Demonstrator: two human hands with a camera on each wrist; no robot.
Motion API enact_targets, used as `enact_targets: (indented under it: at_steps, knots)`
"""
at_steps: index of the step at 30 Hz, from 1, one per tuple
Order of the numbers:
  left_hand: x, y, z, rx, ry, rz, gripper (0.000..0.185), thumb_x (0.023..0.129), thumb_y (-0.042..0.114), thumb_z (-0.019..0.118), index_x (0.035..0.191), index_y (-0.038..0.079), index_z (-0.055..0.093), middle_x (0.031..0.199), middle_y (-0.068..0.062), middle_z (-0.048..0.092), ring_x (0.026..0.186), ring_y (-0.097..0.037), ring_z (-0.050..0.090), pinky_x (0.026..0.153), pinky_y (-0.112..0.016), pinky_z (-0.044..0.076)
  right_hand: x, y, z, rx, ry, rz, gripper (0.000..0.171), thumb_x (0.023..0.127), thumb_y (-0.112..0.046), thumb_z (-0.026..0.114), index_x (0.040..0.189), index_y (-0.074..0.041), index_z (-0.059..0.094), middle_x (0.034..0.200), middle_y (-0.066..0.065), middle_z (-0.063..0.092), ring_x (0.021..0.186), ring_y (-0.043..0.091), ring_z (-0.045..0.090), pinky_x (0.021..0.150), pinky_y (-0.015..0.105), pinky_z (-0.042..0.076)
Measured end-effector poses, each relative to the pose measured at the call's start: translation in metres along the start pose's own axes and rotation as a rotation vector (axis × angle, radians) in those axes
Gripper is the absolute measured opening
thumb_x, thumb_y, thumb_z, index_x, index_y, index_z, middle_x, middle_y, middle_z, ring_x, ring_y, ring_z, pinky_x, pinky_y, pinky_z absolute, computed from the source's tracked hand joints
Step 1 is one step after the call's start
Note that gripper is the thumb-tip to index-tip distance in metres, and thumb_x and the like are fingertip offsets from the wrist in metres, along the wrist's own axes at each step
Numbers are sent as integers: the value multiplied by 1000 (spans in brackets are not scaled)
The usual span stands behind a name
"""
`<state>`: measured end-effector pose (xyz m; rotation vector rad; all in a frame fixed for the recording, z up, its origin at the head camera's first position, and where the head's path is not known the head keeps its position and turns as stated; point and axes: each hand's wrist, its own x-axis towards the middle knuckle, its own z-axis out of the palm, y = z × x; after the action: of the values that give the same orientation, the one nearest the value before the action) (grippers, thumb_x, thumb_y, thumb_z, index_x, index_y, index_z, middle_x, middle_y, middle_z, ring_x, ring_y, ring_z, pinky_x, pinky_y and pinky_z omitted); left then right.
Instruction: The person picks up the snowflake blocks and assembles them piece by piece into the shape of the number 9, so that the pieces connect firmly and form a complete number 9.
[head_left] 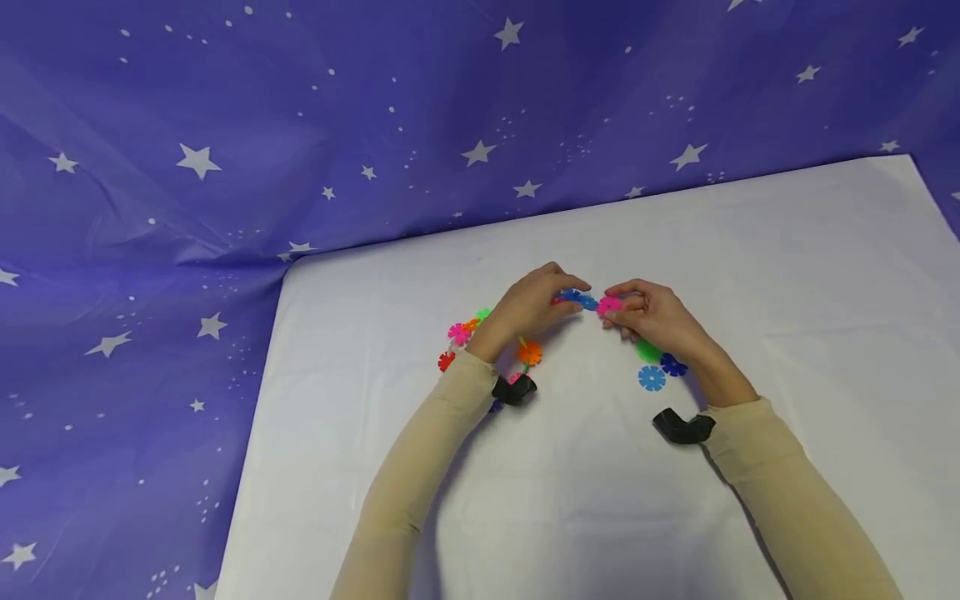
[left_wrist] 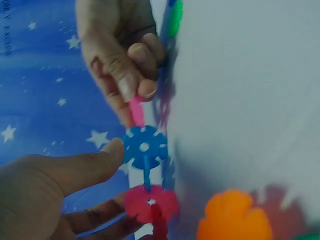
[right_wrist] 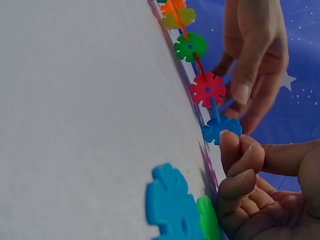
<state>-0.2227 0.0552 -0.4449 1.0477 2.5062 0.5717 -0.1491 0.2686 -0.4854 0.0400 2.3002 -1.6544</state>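
Observation:
A chain of plastic snowflake discs (head_left: 480,327) lies curved on the white sheet (head_left: 750,275). My left hand (head_left: 568,297) pinches the chain's end at its red disc (left_wrist: 150,202), and the thumb touches the blue disc (left_wrist: 145,146). My right hand (head_left: 612,308) pinches a pink disc (left_wrist: 136,111) edge-on against that blue disc (right_wrist: 221,130). In the right wrist view the chain runs on from the red disc (right_wrist: 207,89) to a green disc (right_wrist: 190,46). An orange disc (head_left: 529,353) of the chain lies under my left wrist.
Loose discs lie under my right hand: a green one (head_left: 648,352), a dark blue one (head_left: 672,365) and a light blue one (head_left: 652,378). Blue cloth with white stars (head_left: 187,208) surrounds the sheet at the left and back.

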Motion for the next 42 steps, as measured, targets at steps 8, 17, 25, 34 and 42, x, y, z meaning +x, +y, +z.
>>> enact_targets:
  at_steps: [8, 17, 25, 34, 42]
  knots:
    - [15, 10, 9, 70, 71, -90, 11, 90, 27, 72, 99, 23, 75, 103, 5, 64, 90, -10, 57, 80, -26, 49, 2, 5, 0, 41, -18, -14, 41, 97, -16, 62, 132, 2, 51, 95, 12, 74, 65, 11, 59, 58, 23, 50]
    - [14, 5, 12, 25, 134, -81, 10, 88, 29, 74, 95, 23, 77, 98, 7, 65, 86, -8, 58, 75, -25, 48, 3, 5, -1, 54, -23, -28, 38, 97, -13, 61, 130, 4, 52, 92, 10, 72, 64, 12, 59, 56, 22, 49]
    - [13, 1, 13, -13, 132, -76, 12, 89, 31, 73, 96, 23, 77, 100, 6, 66, 89, -10, 60, 76, -26, 48, 2, 3, -1, 65, -35, -32, 39, 97, -13, 62, 130, 5, 52, 93, 11, 72, 65, 12, 58, 57, 22, 48]
    - [11, 1, 11, -33, 142, -73, 13, 88, 32, 73, 96, 23, 77, 100, 6, 66, 88, -10, 59, 76, -26, 48, 2, 3, -2, 66, -45, -49, 39, 97, -13, 61, 131, 5, 52, 92, 11, 71, 66, 12, 59, 58, 22, 49]
    - [10, 1, 11, -66, 138, -70, 11, 88, 30, 73, 96, 22, 78, 100, 6, 67, 87, -10, 58, 75, -25, 46, 1, 0, 0, 79, -49, -43, 37, 98, -10, 60, 131, 5, 53, 88, 7, 70, 64, 11, 57, 57, 22, 47]
